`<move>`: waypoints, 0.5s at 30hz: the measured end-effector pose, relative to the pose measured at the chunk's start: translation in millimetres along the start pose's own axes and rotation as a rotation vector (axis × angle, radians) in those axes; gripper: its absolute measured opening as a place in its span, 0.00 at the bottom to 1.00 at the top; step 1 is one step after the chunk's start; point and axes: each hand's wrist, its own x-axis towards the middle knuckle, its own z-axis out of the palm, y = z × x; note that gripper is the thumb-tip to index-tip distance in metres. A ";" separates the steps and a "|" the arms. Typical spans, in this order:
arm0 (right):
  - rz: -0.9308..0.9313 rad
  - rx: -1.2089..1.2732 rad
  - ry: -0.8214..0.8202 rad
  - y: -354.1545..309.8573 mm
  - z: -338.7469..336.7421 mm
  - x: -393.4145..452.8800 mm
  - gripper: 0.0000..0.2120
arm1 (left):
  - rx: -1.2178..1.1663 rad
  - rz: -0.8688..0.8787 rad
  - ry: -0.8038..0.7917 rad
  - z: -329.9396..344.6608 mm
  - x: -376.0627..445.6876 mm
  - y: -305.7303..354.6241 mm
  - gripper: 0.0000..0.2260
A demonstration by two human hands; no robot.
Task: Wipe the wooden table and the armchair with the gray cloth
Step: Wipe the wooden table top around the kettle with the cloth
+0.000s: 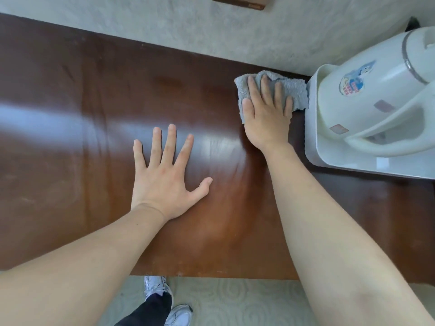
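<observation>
glossy dark wooden table against a pale textured wall, patterned light carpet below.
right hand lies flat, fingers spread, pressing the gray cloth onto the far right of the tabletop, the cloth touching a white tray holding a white electric kettle. left hand rests splayed and empty at mid-table.
</observation>
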 end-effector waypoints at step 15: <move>0.009 0.005 -0.038 -15.8 31.6 -159.1 0.24 | -0.034 0.008 0.013 4.7 5.4 -16.2 0.42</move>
